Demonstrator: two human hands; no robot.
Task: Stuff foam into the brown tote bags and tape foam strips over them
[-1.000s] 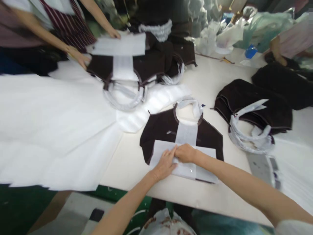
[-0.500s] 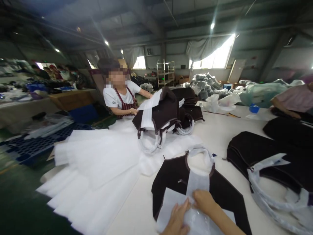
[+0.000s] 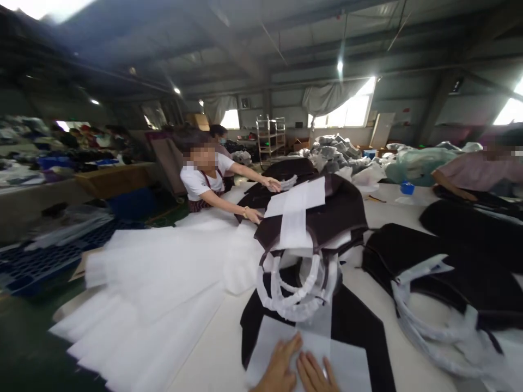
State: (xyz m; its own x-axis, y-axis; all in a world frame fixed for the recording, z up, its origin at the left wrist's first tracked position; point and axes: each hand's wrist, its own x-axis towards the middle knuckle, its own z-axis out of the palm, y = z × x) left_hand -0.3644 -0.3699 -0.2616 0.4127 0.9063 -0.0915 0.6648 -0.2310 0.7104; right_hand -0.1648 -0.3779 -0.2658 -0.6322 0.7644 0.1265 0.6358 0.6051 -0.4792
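A dark brown bag (image 3: 355, 313) lies flat on the table in front of me, with a thin whitish sheet (image 3: 347, 356) across it. My left hand (image 3: 278, 366) rests on the sheet, fingers out and nothing gripped. Beside it my right hand (image 3: 315, 373) is laid flat on the same sheet, fingers extended. Just beyond, a stack of dark bags (image 3: 335, 212) covers the far end of my bag. White foam strips (image 3: 294, 226) lie over its top bag, and wrapped looped handles (image 3: 286, 296) hang toward me. A co-worker's hands (image 3: 254, 215) reach to that stack.
White foam sheets (image 3: 155, 272) are fanned out on the left. More dark bags (image 3: 441, 256) with wrapped handles lie on the right. A blue container (image 3: 407, 187) stands farther back, near another person (image 3: 469, 174). A blue pallet (image 3: 53, 245) is on the floor.
The co-worker has brought the bag stack toward me and right, over my bag's handle end. My right hand has come back toward me and now lies flat. The view has shifted slightly.
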